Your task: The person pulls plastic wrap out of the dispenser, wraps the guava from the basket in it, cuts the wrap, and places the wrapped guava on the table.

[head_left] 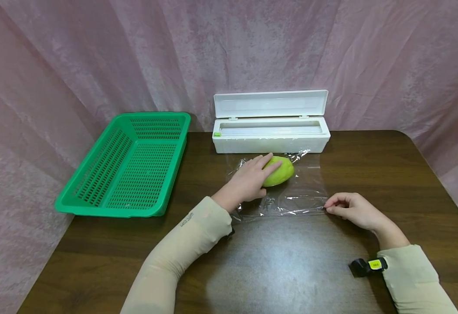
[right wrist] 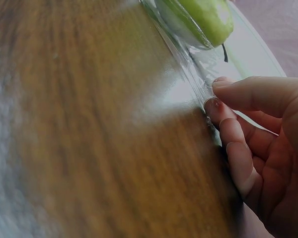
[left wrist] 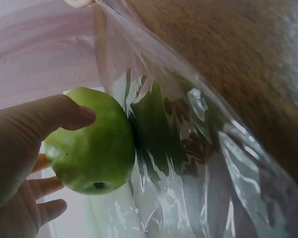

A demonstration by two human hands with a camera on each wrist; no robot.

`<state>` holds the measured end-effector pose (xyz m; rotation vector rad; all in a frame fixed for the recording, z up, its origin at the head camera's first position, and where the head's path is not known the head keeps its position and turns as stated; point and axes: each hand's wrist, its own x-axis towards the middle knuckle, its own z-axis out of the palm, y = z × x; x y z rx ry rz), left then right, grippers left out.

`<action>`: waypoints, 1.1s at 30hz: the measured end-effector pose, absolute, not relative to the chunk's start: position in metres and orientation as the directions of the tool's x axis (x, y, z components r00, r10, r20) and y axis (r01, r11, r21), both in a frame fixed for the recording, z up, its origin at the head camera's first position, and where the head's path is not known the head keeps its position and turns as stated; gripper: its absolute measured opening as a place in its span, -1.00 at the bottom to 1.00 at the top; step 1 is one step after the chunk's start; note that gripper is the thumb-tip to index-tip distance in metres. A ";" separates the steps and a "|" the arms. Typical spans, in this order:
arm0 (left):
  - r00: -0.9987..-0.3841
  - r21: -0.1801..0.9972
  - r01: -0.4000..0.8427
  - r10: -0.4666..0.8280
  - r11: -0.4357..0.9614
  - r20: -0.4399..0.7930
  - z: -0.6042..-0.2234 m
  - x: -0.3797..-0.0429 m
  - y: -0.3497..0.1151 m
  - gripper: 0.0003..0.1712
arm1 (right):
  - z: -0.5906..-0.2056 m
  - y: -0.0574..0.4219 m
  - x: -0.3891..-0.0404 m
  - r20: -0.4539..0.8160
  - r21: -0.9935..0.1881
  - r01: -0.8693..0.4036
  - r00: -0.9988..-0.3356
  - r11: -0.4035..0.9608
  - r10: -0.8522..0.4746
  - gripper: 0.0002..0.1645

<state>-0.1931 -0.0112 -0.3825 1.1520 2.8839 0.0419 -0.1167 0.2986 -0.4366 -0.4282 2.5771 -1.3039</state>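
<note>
A green pear (head_left: 283, 171) lies on a sheet of clear plastic wrap (head_left: 303, 187) drawn out over the table. My left hand (head_left: 249, 177) holds the pear from its left side; in the left wrist view the thumb (left wrist: 64, 111) touches one side of the fruit (left wrist: 97, 148) and the fingers reach round the other. With thumb and index finger, my right hand (head_left: 356, 210) pinches the wrap's near right corner. The right wrist view shows this pinch, with the pear's stem end beyond it. Behind the pear stands a white wrap dispenser box (head_left: 272, 145), its lid raised.
A green plastic basket (head_left: 170, 174) stands at the left of the brown wooden table (head_left: 370, 161). Pink curtains (head_left: 252, 48) hang behind the table. A small green tab (head_left: 217, 134) sits at the left end of the dispenser box.
</note>
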 end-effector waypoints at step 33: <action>-0.741 0.265 0.607 0.654 0.749 -0.151 -0.397 -0.162 -0.084 -0.39 | -0.431 0.297 -0.115 -0.085 -0.809 -0.144 -0.931 0.570 -0.356 -0.90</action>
